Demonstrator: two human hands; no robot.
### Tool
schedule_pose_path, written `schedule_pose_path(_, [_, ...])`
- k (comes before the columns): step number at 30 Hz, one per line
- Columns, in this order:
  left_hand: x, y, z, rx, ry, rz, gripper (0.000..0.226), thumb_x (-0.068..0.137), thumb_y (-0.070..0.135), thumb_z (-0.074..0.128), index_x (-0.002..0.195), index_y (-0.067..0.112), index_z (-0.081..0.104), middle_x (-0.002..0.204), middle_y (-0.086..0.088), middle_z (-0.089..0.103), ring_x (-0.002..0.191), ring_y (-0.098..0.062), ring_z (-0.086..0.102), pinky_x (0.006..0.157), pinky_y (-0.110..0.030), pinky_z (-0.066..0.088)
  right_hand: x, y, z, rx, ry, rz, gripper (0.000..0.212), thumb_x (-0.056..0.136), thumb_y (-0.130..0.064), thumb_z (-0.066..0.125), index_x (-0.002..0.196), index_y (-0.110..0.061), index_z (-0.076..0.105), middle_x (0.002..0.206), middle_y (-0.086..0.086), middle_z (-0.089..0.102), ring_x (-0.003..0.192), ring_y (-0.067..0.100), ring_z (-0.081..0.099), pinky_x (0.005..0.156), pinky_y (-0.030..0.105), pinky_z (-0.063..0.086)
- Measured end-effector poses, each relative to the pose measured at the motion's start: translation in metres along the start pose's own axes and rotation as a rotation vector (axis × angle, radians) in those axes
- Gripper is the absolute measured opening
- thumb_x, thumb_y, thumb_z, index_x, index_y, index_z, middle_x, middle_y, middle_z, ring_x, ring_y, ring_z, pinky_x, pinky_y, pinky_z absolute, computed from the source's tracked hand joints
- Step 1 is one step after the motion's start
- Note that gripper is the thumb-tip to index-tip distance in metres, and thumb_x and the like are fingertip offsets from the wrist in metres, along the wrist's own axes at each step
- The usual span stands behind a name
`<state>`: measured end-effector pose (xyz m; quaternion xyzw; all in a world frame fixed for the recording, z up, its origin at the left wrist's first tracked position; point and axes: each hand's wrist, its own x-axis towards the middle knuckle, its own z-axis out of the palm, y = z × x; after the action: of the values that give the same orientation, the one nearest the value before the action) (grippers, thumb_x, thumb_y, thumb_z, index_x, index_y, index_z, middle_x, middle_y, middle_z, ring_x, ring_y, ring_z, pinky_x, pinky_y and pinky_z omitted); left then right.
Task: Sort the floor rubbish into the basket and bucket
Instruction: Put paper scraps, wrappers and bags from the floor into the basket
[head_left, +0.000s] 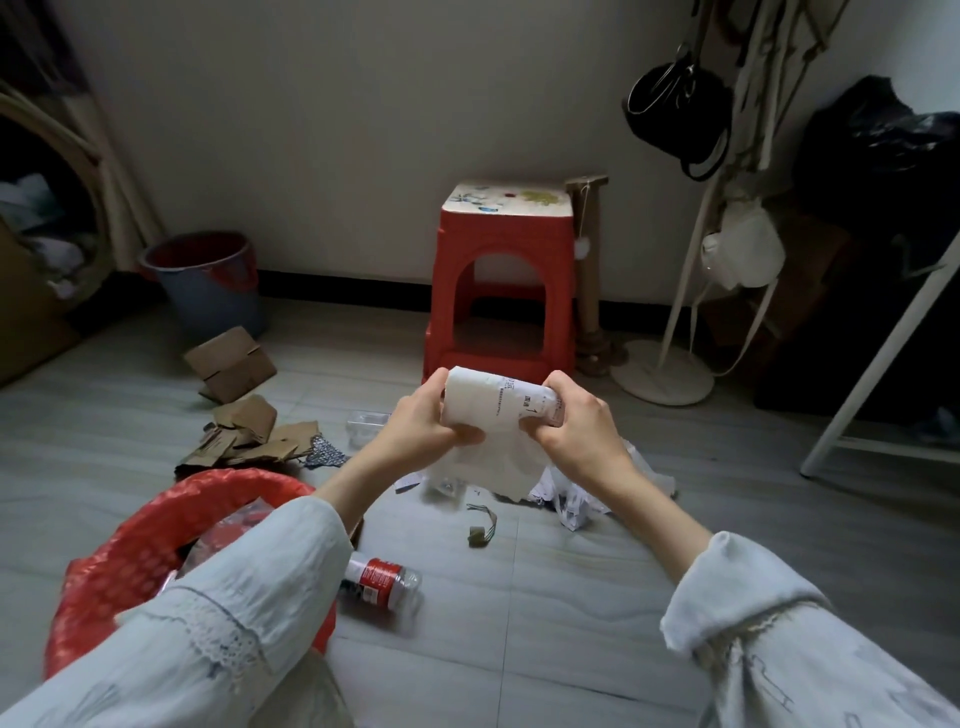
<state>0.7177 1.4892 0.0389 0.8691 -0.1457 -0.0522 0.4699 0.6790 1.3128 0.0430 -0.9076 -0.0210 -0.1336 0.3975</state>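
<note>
Basket (156, 525) half behind left sleeve (234, 597)

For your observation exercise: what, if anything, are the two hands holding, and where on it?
Both hold one rolled white paper: the left hand grips its left end, the right hand its right end, fingers curled round it.

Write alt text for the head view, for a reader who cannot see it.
Both hands, left hand and right hand, grip a rolled white paper above a tiled floor strewn with cardboard scraps and a plastic bottle; a red basket sits near left, a bucket farther back.
</note>
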Motion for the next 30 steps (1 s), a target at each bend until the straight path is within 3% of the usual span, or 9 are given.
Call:
schedule_pose_path(4, [-0.003,-0.006,-0.018,-0.019,-0.012,-0.059,0.043,0.069,0.014,0.075,0.106,0.024,0.057,0.094,-0.01,0.069,0.091,-0.024,0.065,0.081,-0.042,0.054,0.003,-0.01,0.012,0.024,0.004,0.036,0.016,0.081,-0.011,0.063,0.08,-0.013,0.047,0.078,0.004,0.055,0.076,0.021,0.049,0.052,0.019,0.032])
schedule_pose_path(8, [-0.025,-0.02,-0.053,-0.14,0.052,-0.111,0.027,0.08,0.013,0.069,0.099,0.03,0.058,0.091,-0.017,0.068,0.081,-0.022,0.064,0.071,-0.032,0.05,0.0,-0.024,0.041,0.153,-0.139,0.131,0.021,0.082,-0.026,0.066,0.095,-0.016,0.053,0.085,0.0,0.061,0.088,0.022,0.058,0.073,0.035,0.05])
schedule_pose_path(12, [-0.066,-0.061,-0.083,-0.207,0.169,-0.225,0.032,0.083,0.017,0.067,0.111,0.024,0.054,0.095,-0.008,0.066,0.083,-0.018,0.064,0.072,-0.029,0.053,-0.006,-0.049,0.084,0.245,-0.264,0.113,0.035,0.088,-0.021,0.061,0.119,-0.015,0.048,0.104,0.002,0.059,0.089,0.015,0.054,0.064,0.016,0.045])
schedule_pose_path(13, [-0.077,-0.078,-0.092,-0.218,0.217,-0.279,0.033,0.081,0.019,0.068,0.111,0.024,0.054,0.098,-0.007,0.065,0.085,-0.02,0.063,0.074,-0.033,0.054,-0.008,-0.054,0.097,0.257,-0.307,0.121,0.039,0.089,-0.022,0.06,0.125,-0.014,0.045,0.11,0.004,0.058,0.092,0.015,0.054,0.067,0.015,0.046])
schedule_pose_path(15, [-0.098,-0.11,-0.11,-0.195,0.307,-0.383,0.034,0.073,0.029,0.073,0.102,0.025,0.057,0.099,-0.008,0.065,0.085,-0.022,0.063,0.075,-0.04,0.053,-0.017,-0.058,0.127,0.216,-0.391,0.125,0.047,0.09,-0.025,0.057,0.133,-0.014,0.04,0.122,0.008,0.056,0.104,0.018,0.055,0.085,0.026,0.049])
schedule_pose_path(18, [-0.12,-0.156,-0.128,0.061,0.411,-0.506,0.036,0.062,0.036,0.069,0.095,0.027,0.056,0.099,-0.007,0.066,0.089,-0.026,0.061,0.08,-0.04,0.051,-0.033,-0.059,0.173,0.079,-0.55,0.08,0.052,0.092,-0.028,0.054,0.139,-0.015,0.034,0.133,0.011,0.051,0.121,0.022,0.049,0.099,0.033,0.039])
schedule_pose_path(22, [-0.132,-0.21,-0.127,0.441,0.281,-0.536,0.04,0.075,0.025,0.065,0.113,0.024,0.052,0.106,-0.007,0.062,0.102,-0.03,0.057,0.085,-0.037,0.045,-0.039,-0.063,0.221,-0.065,-0.649,-0.063,0.057,0.091,-0.022,0.054,0.142,-0.014,0.03,0.139,0.012,0.045,0.13,0.025,0.04,0.103,0.03,0.031])
schedule_pose_path(27, [-0.113,-0.252,-0.106,0.659,0.16,-0.575,0.044,0.085,0.033,0.058,0.127,0.031,0.044,0.118,-0.007,0.049,0.11,-0.033,0.054,0.088,-0.039,0.045,-0.03,-0.051,0.266,-0.232,-0.707,-0.225,0.064,0.092,-0.026,0.051,0.147,-0.012,0.02,0.151,0.007,0.027,0.142,0.023,0.018,0.113,0.031,0.019])
schedule_pose_path(30, [-0.095,-0.263,-0.093,0.612,0.193,-0.499,0.044,0.084,0.029,0.06,0.124,0.026,0.042,0.125,-0.004,0.052,0.113,-0.03,0.053,0.086,-0.039,0.045,-0.035,-0.035,0.285,-0.203,-0.693,-0.273,0.069,0.092,-0.02,0.048,0.149,-0.012,0.009,0.158,0.001,0.006,0.146,0.014,-0.006,0.117,0.024,0.004])
